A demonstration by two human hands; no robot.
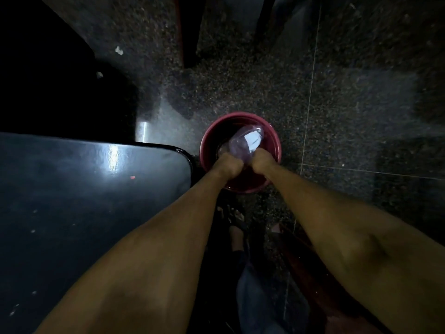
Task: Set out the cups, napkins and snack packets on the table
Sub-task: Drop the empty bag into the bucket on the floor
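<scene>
Forearms stretched down; both hands — left [228,165], right [261,160] — clenched on clear packet [245,143] | over red bucket [240,153]

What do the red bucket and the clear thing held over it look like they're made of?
The red bucket looks like moulded plastic: even matte colour, thick rolled rim. The clear packet, gripped by the left hand and right hand, looks like thin glossy plastic film, see-through and crinkled, with a white label or sheet showing inside. Dim light leaves both uncertain.

Clear plastic packet [243,143], white label, over red bucket [240,153].
</scene>
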